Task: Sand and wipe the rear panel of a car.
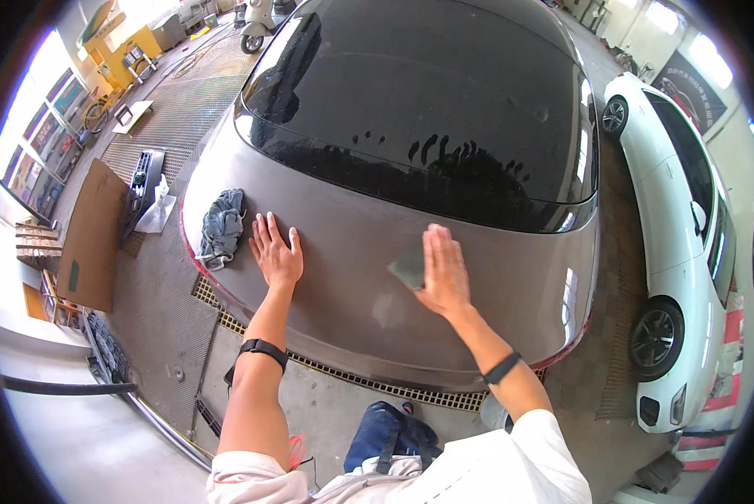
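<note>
In the head view my left hand point(276, 254) lies flat on a car's grey-brown rear lid point(345, 277), fingers spread and holding nothing. My right hand point(443, 271), slightly blurred, presses a greenish flat pad or sheet point(408, 271) to the same panel, with its fingers together over the pad's right part. Just left of my left hand sits a crumpled blue-grey cloth point(222, 230) near the lid's edge. Above both hands is the dark rear window point(440, 94), marked by finger-like smudges. A pale, dull patch shows on the panel between my hands.
A white car point(673, 183) stands to the right. Floor grating point(364, 381) runs below the rear edge. At left are a cardboard sheet point(91, 236), a dark car part point(145, 183) and a small white stand point(133, 118). A scooter point(260, 25) stands beyond.
</note>
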A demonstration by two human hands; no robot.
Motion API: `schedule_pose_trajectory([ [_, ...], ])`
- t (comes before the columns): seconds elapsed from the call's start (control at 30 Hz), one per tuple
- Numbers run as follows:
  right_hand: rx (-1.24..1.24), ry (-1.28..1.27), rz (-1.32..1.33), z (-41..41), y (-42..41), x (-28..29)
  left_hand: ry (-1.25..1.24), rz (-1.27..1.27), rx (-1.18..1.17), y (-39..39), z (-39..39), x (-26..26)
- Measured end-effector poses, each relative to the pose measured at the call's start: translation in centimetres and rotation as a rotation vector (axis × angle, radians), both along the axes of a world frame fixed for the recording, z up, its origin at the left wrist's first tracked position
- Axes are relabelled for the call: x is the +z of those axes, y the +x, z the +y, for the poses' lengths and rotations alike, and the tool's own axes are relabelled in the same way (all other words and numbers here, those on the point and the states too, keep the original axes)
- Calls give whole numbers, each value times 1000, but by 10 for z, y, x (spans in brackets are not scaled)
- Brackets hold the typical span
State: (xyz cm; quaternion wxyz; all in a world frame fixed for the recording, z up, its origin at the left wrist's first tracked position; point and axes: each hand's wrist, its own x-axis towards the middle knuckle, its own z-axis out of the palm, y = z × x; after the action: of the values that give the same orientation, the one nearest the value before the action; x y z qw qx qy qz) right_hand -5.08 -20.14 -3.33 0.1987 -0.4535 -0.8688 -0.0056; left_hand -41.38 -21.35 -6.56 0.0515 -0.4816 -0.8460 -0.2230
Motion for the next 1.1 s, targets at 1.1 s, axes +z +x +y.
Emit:
schedule_pose_trajectory([
  [1.1,20,-48,1,-17,-15,-4,12,-12,9,-7,-7,-4],
])
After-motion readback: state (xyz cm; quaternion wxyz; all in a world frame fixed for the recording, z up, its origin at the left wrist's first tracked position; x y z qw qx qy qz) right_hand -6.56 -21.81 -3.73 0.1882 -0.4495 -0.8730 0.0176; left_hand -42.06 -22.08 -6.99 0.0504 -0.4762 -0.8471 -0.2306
